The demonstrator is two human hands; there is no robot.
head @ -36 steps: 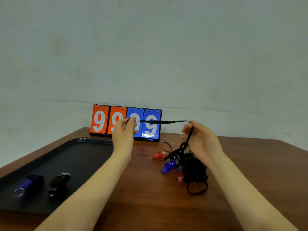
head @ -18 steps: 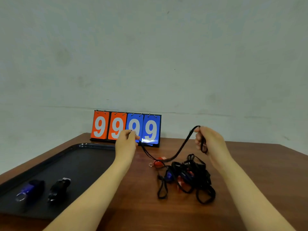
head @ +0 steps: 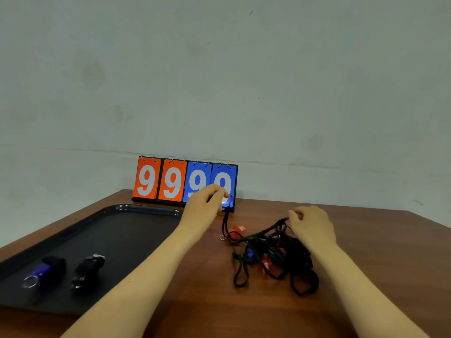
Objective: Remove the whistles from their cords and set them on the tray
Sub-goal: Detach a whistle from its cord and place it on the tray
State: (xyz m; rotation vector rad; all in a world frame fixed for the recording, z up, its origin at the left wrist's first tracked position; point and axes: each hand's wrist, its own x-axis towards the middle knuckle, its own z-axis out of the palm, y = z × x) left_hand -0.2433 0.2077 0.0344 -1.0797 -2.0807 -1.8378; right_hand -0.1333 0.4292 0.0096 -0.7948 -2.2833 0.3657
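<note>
A tangle of black cords [head: 275,254] lies on the brown table, with a blue whistle [head: 250,252] and red whistle parts [head: 267,263] half hidden inside it. A red whistle [head: 234,231] lies just behind the pile. My left hand [head: 203,208] pinches one end of a black cord [head: 225,223] that hangs down toward the red whistle. My right hand [head: 312,225] holds the same cord low over the pile. The black tray [head: 127,230] at left holds a blue whistle [head: 40,270] and a black whistle [head: 87,268].
A flip scoreboard [head: 185,182] reading 9999 stands at the table's far edge against the pale wall, right behind my left hand. The table's right edge [head: 429,223] slants away at right. Bare wood lies in front of the cord pile.
The cord was stretched taut between my hands a second ago; now it hangs slack. My right hand has dropped down to the pile. My left hand stays near the scoreboard.
</note>
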